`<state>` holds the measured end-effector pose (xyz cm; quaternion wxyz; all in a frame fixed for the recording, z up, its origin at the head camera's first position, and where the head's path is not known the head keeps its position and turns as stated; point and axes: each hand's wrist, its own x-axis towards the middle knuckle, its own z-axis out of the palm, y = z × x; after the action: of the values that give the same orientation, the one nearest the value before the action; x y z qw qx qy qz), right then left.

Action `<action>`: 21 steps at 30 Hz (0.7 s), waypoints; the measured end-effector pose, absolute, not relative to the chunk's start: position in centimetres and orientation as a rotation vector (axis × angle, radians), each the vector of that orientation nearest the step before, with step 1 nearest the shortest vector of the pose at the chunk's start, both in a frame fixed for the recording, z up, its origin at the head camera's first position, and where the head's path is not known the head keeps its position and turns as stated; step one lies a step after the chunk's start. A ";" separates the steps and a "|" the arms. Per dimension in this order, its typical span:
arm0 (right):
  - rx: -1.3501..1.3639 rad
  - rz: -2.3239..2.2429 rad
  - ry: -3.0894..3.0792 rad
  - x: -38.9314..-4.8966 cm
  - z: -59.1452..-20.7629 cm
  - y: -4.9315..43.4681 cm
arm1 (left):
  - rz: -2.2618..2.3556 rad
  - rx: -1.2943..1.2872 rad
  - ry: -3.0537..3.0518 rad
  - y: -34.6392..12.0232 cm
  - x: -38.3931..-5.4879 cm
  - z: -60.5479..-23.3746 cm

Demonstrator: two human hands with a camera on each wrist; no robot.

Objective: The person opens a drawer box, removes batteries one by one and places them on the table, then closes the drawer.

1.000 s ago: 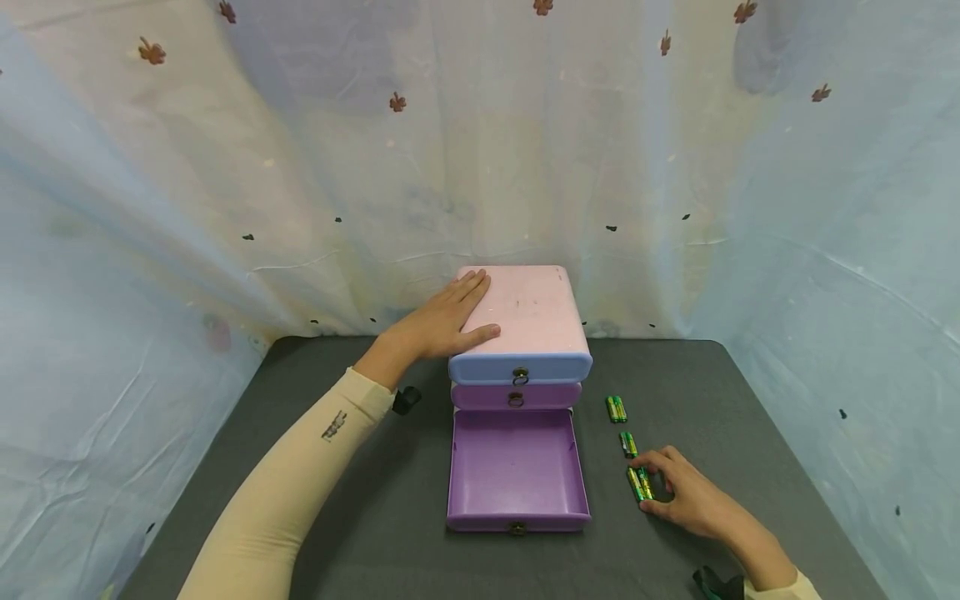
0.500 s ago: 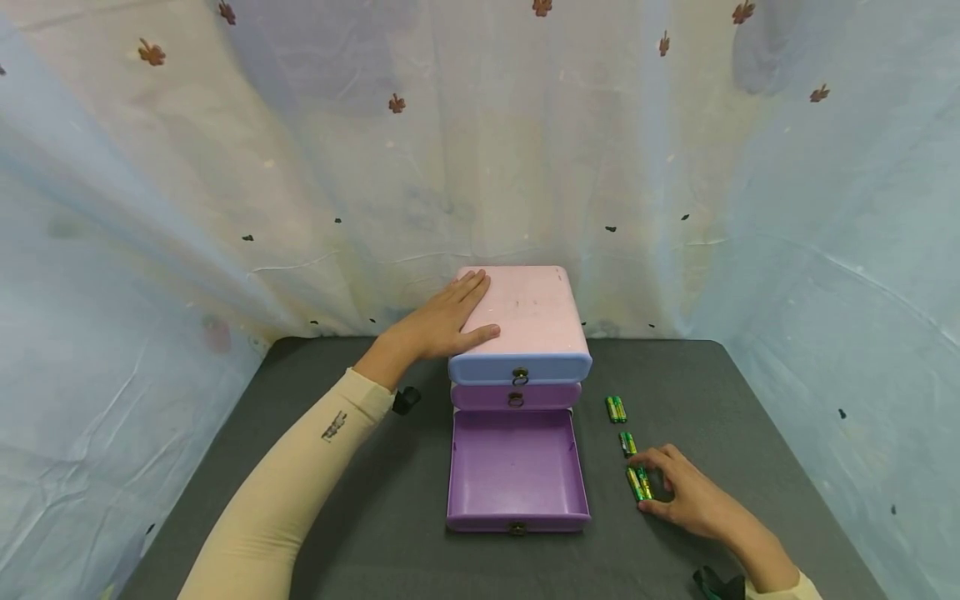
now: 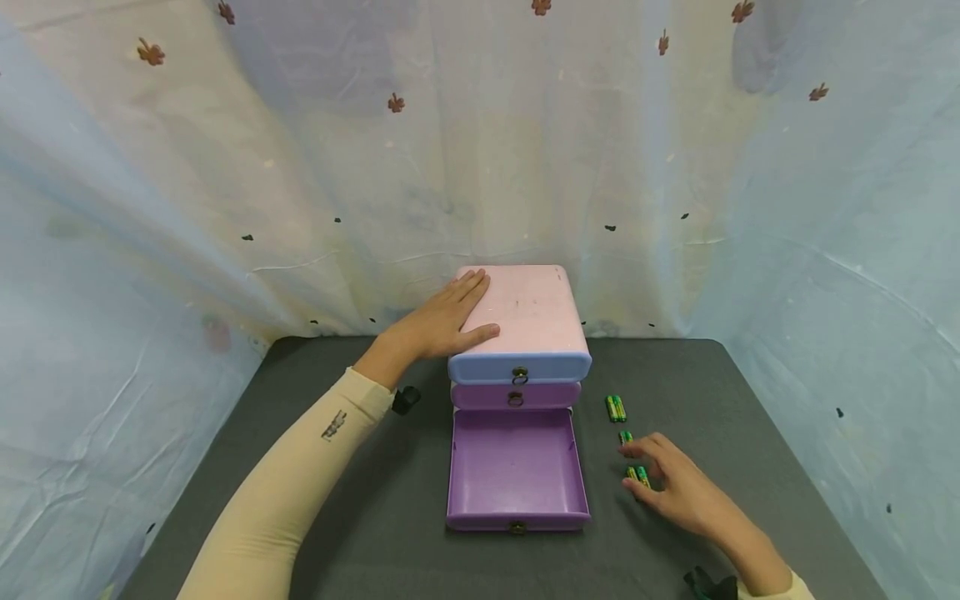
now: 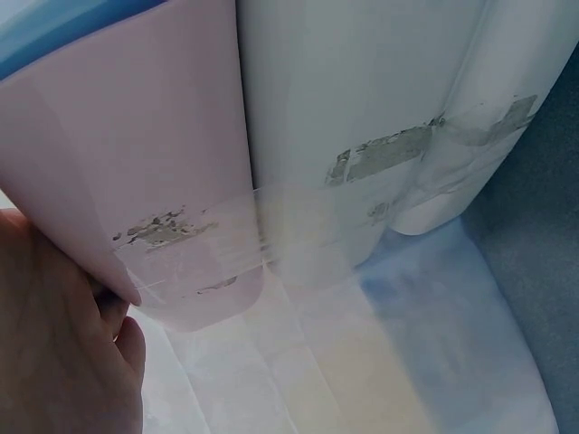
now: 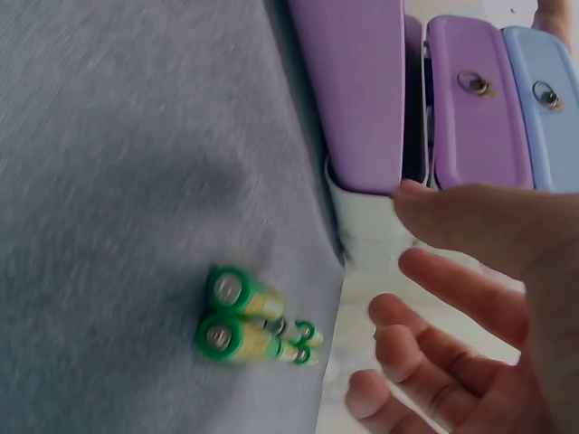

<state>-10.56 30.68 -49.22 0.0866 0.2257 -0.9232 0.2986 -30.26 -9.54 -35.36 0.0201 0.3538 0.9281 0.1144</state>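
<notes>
A small drawer cabinet point(image 3: 525, 310) with a pink top stands at the back centre of the table. On the left part of its top rests my left hand point(image 3: 444, 323), fingers straight; the left wrist view shows it against the pink side point(image 4: 154, 145). The bottom purple drawer point(image 3: 517, 523) is pulled out and has nothing in it. My right hand point(image 3: 686, 493) hovers with parted fingers over the nearest pair of green batteries point(image 3: 632, 473). In the right wrist view those batteries point(image 5: 237, 294) stand apart from the fingers, on the table.
Two more battery pairs lie behind in a row: a middle pair point(image 3: 626, 437), partly covered by the right hand, and a far pair point(image 3: 616, 408). The closed purple drawer point(image 3: 480, 397) and blue drawer point(image 3: 480, 367) carry ring pulls. A patterned curtain point(image 3: 480, 167) surrounds the dark table point(image 3: 375, 533).
My right hand, earlier with thumb and finger at the nearest battery pair, has come up and a little left off it. My left hand and the drawers stay as they were.
</notes>
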 end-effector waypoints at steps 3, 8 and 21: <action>0.696 0.932 -2.670 -10.6 -49.2 30.0 | 0.353 1.096 2.876 -9.6 -30.2 -35.3; 0.733 1.040 -2.572 -10.7 -49.0 28.7 | 0.356 1.094 2.873 -9.5 -30.2 -35.2; 0.759 1.237 -2.457 -9.9 -48.4 25.7 | 0.348 1.094 2.887 -9.5 -30.5 -35.5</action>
<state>-9.88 25.69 -48.37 0.1433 0.2631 -0.8521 0.4291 -30.48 -9.53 -35.52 0.0172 0.3522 0.9290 0.1121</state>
